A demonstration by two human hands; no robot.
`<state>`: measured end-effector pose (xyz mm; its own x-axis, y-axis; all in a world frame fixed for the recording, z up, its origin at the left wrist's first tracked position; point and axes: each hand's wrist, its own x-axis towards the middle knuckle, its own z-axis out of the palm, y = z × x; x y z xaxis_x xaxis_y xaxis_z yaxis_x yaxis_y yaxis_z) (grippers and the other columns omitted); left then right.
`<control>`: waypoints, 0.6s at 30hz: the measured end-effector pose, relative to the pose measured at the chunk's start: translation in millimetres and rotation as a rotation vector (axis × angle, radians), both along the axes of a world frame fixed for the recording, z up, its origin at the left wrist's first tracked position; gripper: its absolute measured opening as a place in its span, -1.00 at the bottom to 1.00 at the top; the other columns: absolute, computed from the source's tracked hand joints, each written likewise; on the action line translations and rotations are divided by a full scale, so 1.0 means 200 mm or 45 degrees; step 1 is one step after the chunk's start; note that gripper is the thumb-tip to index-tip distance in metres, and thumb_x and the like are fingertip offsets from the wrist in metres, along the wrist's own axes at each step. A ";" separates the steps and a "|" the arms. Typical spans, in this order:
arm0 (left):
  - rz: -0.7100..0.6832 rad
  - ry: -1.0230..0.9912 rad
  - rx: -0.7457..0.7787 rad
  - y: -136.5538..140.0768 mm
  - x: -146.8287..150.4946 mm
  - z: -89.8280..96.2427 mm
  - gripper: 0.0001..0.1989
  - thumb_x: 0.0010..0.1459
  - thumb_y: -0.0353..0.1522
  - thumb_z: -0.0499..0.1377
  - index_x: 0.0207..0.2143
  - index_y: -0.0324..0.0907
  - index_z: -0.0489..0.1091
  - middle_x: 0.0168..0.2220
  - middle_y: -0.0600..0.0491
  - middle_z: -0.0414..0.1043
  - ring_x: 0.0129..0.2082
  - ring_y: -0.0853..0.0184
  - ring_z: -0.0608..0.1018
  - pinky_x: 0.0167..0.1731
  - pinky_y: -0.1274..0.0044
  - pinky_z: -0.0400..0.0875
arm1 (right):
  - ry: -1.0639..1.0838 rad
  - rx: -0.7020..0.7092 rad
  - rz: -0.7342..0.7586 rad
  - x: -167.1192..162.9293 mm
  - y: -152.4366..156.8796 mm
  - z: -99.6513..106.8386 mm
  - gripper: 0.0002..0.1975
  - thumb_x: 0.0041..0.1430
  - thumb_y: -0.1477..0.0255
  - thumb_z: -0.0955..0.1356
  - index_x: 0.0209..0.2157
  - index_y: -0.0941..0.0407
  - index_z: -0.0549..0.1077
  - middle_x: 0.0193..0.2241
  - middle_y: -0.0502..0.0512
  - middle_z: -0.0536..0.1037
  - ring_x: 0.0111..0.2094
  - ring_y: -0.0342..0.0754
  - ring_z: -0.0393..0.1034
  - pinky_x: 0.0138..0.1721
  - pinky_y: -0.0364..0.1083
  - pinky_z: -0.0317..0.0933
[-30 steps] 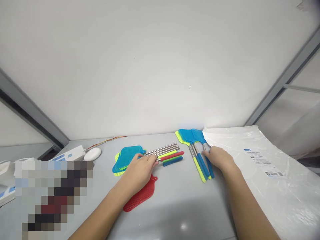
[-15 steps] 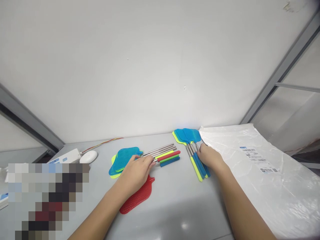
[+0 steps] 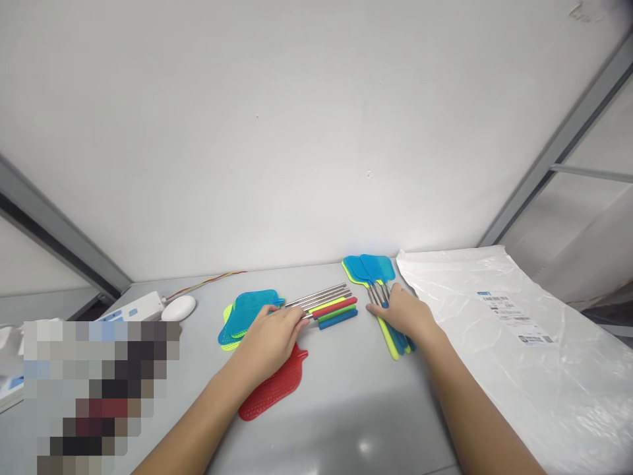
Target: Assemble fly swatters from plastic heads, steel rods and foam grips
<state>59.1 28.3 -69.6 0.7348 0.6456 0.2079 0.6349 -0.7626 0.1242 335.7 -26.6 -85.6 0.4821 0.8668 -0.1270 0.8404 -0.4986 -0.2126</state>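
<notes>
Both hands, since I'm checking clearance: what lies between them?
Head view: metal rods and coloured handles beside the left hand, then bare table before the right hand.

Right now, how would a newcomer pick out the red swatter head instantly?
On the gray table, find the person's left hand. The red swatter head lies beside that wrist, partly hidden by it. It is the only red head; the stacked heads are blue and yellow-green.

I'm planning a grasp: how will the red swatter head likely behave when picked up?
The red swatter head looks thin and perforated, so probably light and somewhat bendy. Lying flat, it seems unlikely to roll or tip.
</notes>
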 end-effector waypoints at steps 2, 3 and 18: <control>0.002 -0.004 0.002 0.00 0.00 0.00 -0.67 0.36 -0.27 -0.19 -0.42 -0.14 0.21 -0.43 0.11 0.44 -0.44 0.31 0.42 -0.18 0.40 0.17 | -0.035 0.008 0.017 -0.02 0.00 0.00 -0.37 0.10 -0.06 0.21 -0.05 0.20 0.24 -0.14 0.30 0.45 -0.18 0.16 0.42 -0.33 -0.02 0.20; 0.002 -0.008 0.004 0.00 0.00 0.00 -0.67 0.35 -0.27 -0.19 -0.41 -0.13 0.22 -0.42 0.11 0.44 -0.43 0.30 0.43 -0.18 0.40 0.17 | -0.055 0.010 0.024 -0.04 0.01 -0.01 -0.39 0.12 -0.04 0.20 -0.05 0.20 0.24 -0.15 0.30 0.45 -0.19 0.15 0.42 -0.32 -0.02 0.20; -0.008 -0.004 -0.001 -0.01 0.00 0.01 -0.67 0.35 -0.28 -0.19 -0.41 -0.14 0.22 -0.41 0.09 0.46 -0.46 0.32 0.44 -0.20 0.39 0.18 | -0.158 0.013 0.074 -0.06 0.00 0.01 -0.40 0.17 -0.07 0.14 -0.15 0.20 0.34 -0.19 0.31 0.46 -0.15 0.17 0.39 -0.18 0.05 0.15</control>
